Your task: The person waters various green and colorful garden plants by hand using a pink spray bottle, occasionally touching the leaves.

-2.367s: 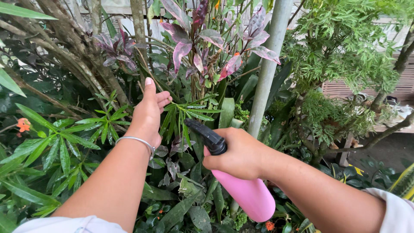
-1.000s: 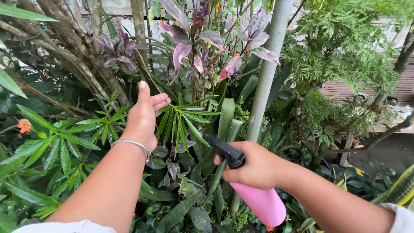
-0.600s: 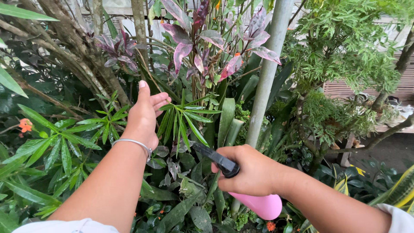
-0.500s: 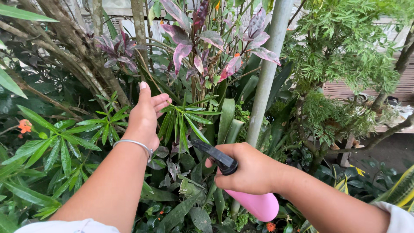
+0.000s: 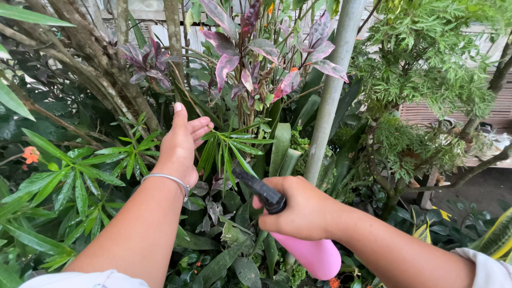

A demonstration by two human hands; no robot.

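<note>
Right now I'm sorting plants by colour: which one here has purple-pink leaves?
The tall plant at top centre, beyond the left hand; its broad leaves are purple and pink, the others green.

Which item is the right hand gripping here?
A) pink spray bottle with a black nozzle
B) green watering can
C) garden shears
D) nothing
A: the right hand wraps the neck of a pink spray bottle, its black nozzle aimed into the leaves.

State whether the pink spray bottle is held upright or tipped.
Tipped: the pink spray bottle slants, its black nozzle pointing up-left, gripped by the right hand.
</note>
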